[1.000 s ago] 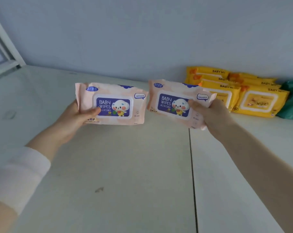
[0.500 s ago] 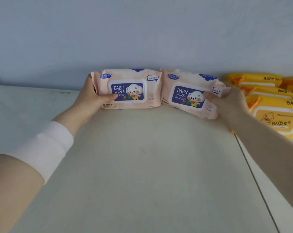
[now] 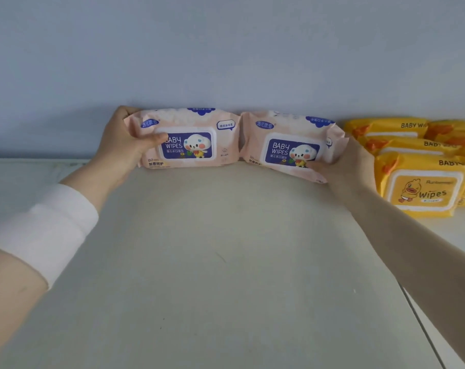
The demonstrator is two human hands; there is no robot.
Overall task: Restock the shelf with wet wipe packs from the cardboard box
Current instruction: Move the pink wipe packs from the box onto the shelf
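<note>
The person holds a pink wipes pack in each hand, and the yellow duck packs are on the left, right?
Almost. The head view shows the yellow duck packs on the right. The left hand does hold one pink pack, the right hand the other pink pack.

The off-white shelf [image 3: 226,262], crossed by a dark seam [image 3: 423,323] toward its right, carries the left pink baby wipes pack [image 3: 191,139] and the right pink baby wipes pack [image 3: 287,145] touching end to end at its back against the blue-grey wall [image 3: 226,62], with overlapping yellow baby wipes packs [image 3: 423,190] just beside them.
</note>
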